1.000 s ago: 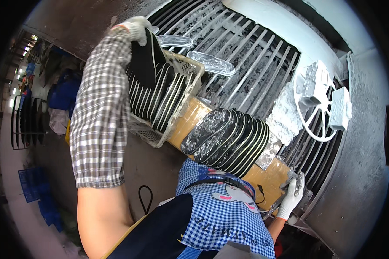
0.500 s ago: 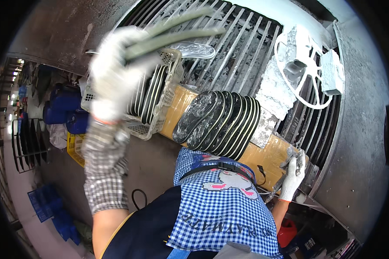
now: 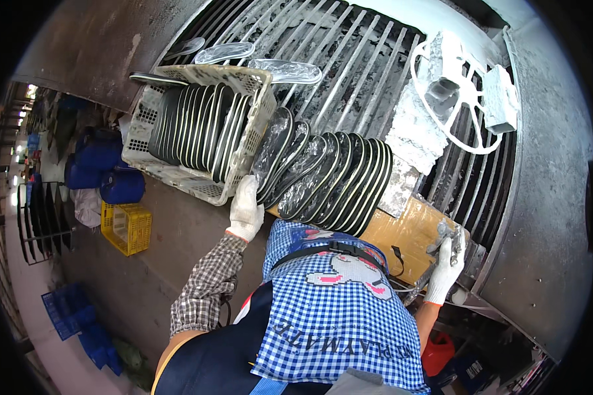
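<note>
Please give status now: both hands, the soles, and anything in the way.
Left hand gloved, on end of sole row beside the basket. Right hand gloved, gripping a metal tool. Nothing blocks the row.

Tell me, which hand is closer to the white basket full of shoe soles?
Left. The left hand is right at the near corner of the white basket. The right hand is far off at the other end of the brown board, gripping a metal tool.

Dark shoe soles (image 3: 323, 174) standing on edge in leaning row on cardboard, beside white basket (image 3: 197, 128) packed with more.
</note>
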Demonstrator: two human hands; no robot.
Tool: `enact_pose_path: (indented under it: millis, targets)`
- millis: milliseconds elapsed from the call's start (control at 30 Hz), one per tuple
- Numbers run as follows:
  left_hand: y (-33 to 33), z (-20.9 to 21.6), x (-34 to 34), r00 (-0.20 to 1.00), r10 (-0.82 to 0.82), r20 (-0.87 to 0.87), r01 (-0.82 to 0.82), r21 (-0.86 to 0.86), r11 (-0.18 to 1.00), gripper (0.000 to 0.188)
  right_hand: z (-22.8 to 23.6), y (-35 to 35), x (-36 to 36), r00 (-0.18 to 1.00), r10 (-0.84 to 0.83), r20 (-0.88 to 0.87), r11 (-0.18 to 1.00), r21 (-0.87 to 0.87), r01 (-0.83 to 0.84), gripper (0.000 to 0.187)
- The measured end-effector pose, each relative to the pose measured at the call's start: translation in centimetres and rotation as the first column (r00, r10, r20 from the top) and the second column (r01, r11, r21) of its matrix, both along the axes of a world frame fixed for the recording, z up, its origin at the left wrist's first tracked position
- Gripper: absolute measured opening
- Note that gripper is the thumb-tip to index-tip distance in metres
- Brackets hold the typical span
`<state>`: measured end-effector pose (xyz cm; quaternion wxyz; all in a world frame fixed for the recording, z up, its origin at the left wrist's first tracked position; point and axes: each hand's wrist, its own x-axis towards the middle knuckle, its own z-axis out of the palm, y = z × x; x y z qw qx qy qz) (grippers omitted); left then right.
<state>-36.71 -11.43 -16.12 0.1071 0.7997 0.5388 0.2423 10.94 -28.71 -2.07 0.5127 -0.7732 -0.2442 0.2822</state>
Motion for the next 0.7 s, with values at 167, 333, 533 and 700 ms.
enact_pose_path:
  millis: [167, 333, 533, 700]
  targets:
    - [2.4, 6.7, 3.6, 0.991, 0.044, -0.126, -0.077, -0.269, 0.96, 0.073, 0.0, 0.3, -0.1, 1.0, 0.0, -0.015, 0.999, -0.035, 0.0, 0.055]
    - [5.7, 5.8, 5.8, 0.97, 0.106, -0.218, -0.173, -0.316, 0.933, 0.083, -0.1, 0.8, 0.0, 0.999, 0.021, 0.027, 1.0, -0.005, -0.02, 0.056]
    - [7.1, 6.5, 6.1, 0.985, 0.091, -0.147, -0.162, -0.595, 0.787, 0.096, -0.7, 0.3, 0.0, 1.0, -0.004, -0.001, 0.998, 0.067, 0.004, 0.058]
    - [2.5, 6.4, 8.0, 0.997, 0.074, -0.021, -0.073, -0.573, 0.817, 0.092, -1.0, 0.1, 0.1, 1.0, -0.006, 0.014, 1.0, 0.027, 0.005, 0.059]
